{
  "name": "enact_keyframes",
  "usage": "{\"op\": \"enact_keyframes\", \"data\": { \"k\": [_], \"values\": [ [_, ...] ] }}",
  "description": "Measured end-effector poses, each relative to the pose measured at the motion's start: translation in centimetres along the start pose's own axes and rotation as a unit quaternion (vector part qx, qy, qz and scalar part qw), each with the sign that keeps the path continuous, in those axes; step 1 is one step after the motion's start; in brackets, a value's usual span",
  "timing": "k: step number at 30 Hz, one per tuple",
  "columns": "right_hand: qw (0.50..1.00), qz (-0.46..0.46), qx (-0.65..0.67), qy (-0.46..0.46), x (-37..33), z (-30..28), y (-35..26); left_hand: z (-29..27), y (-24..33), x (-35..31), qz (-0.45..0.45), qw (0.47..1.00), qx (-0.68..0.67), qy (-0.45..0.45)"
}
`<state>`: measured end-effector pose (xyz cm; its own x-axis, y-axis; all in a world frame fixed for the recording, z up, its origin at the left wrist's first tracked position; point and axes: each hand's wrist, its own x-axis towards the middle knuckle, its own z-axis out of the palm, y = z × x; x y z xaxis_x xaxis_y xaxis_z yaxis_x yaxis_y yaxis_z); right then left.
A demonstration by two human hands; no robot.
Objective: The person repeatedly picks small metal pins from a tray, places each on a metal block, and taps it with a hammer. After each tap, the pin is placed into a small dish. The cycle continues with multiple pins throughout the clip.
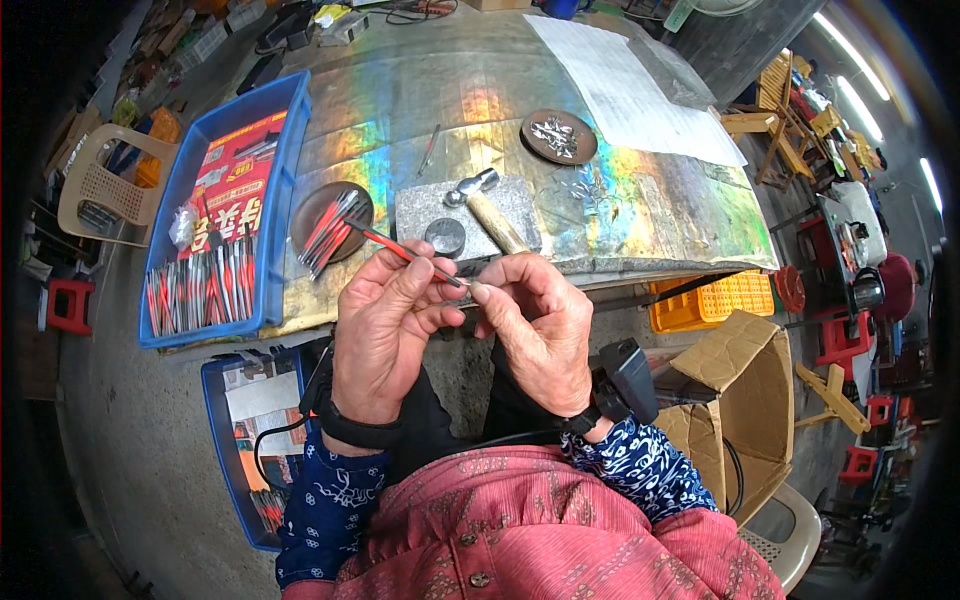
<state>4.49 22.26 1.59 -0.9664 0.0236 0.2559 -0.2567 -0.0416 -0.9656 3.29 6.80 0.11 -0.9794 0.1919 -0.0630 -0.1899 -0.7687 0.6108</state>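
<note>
Slim red-and-black tool in the narrow grip of left hand, tip at pinched right hand

Left hand and right hand close together, fingers in pinches.

Pink patterned shirt; navy white-printed sleeves; black wristbands.

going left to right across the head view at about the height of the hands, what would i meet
Red stool, blue tray, left hand holding a red stick, right hand, yellow crate, another red stool.
</note>
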Motion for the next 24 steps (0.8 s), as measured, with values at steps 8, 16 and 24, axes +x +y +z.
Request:
{"op": "enact_keyframes", "data": {
  "k": [8,16,24],
  "values": [
    [1.000,0.009,-0.004,-0.001,0.0,0.0,0.1,-0.2,-0.3,0.2,-0.001,1.000,-0.009,0.004],
    [0.997,-0.023,-0.068,0.041,-0.1,0.6,1.0,0.6,-1.5,0.3,0.076,0.997,0.020,0.027],
    [0.978,-0.091,-0.186,-0.003,0.8,0.1,0.8,0.2,-1.2,0.7,0.076,0.994,0.059,0.054]
  ]
}}
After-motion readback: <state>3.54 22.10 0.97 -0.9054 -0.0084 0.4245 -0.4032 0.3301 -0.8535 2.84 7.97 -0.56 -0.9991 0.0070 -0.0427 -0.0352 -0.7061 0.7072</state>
